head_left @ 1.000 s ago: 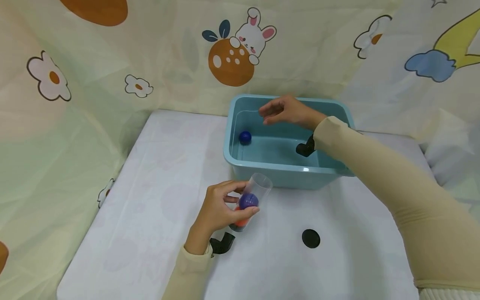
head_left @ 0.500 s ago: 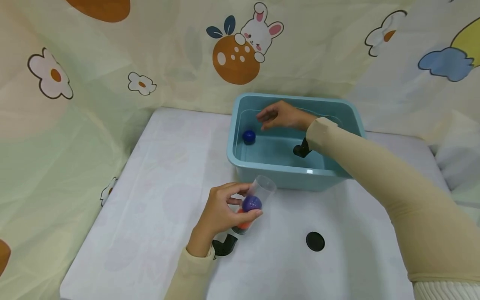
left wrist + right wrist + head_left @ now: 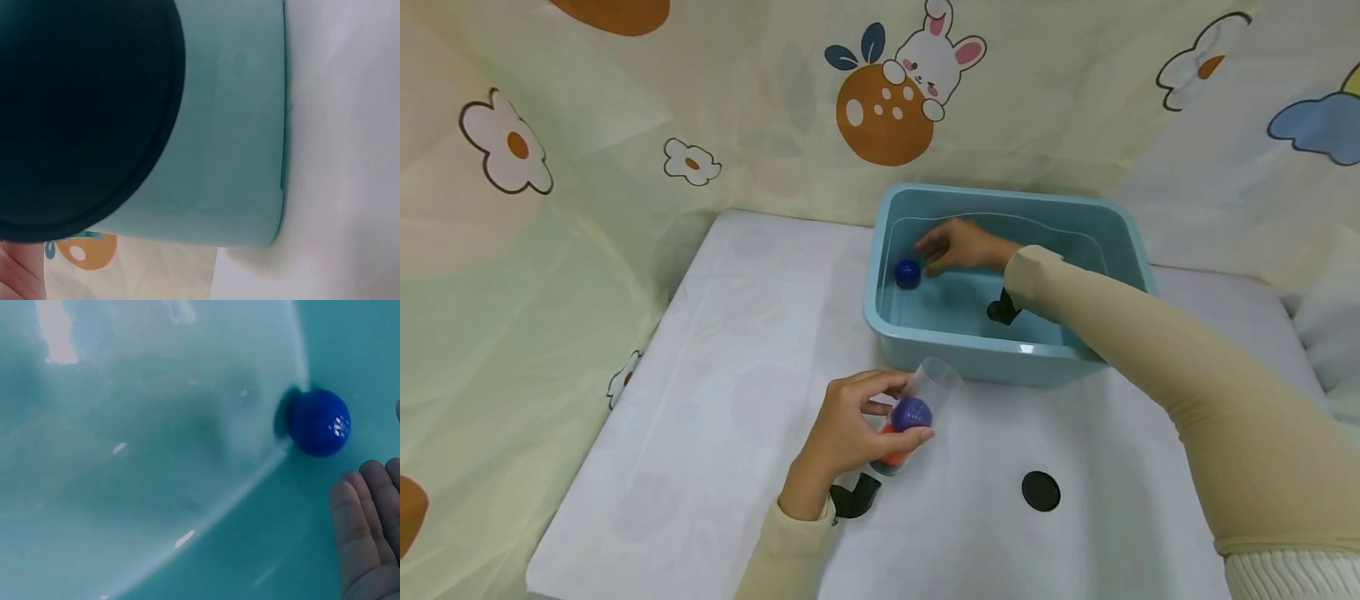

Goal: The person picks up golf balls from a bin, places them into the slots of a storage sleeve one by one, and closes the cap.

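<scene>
My left hand (image 3: 838,429) grips a clear plastic tube (image 3: 940,379) that leans with its mouth up and to the right. Inside it a purple-blue ball (image 3: 912,413) sits on top of an orange one (image 3: 896,457), above a dark bottom end. That dark round end (image 3: 81,112) fills the upper left of the left wrist view. My right hand (image 3: 966,244) reaches down inside the light blue basin (image 3: 970,340), palm facing left. Close to its fingertips, a blue ball (image 3: 907,273) lies in the left part of the basin. The right wrist view shows fingers (image 3: 353,531) apart from the ball (image 3: 320,423).
A flat black disc (image 3: 1041,492) lies on the white-covered table (image 3: 730,350), in front of the basin. Behind stands a cartoon-printed cloth (image 3: 760,108). Each wrist carries a black camera mount, one at the left wrist (image 3: 856,497), another at the right wrist (image 3: 1002,310).
My right hand has gone lower into the basin and nearer the blue ball. The left hand keeps its hold on the tube. The whole head view has shifted slightly.
</scene>
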`<state>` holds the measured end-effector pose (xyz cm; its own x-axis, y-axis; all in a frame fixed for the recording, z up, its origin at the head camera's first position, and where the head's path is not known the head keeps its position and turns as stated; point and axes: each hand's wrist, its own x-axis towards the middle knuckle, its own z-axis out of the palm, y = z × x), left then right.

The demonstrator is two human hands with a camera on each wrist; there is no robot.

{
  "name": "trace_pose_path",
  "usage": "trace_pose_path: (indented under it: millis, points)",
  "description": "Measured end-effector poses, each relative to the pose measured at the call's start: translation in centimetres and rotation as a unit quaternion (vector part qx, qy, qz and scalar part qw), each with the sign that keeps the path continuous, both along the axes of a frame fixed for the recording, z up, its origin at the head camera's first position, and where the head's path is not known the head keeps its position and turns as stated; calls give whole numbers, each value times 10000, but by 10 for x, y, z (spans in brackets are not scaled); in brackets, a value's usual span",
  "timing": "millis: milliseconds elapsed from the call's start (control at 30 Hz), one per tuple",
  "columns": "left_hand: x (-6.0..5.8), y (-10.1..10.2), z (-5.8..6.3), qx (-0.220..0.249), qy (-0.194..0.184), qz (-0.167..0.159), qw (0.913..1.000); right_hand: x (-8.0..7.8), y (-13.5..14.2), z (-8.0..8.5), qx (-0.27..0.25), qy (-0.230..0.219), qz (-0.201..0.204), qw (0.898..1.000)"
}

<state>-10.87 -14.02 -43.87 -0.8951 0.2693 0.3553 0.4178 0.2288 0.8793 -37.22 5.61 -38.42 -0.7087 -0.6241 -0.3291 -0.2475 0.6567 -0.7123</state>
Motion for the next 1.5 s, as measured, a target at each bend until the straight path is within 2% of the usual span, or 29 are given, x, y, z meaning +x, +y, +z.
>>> trace_pose_path:
  millis: [167, 567, 967, 1500]
  points:
    - [0, 1, -2, 29, -14, -24, 10000, -2, -3, -9, 110, 45, 84, 9999]
    - [0, -1, -5, 29, -40, -1, 10000, -1, -18, -18, 484, 521, 361, 9968]
    - [-1, -1, -8, -34, 32, -12, 10000, 2, -27, -23, 491, 573, 69, 9971]
    - [1, -4, -4, 13, -115, 40, 9999, 8, -38, -36, 627, 903, 293, 9935]
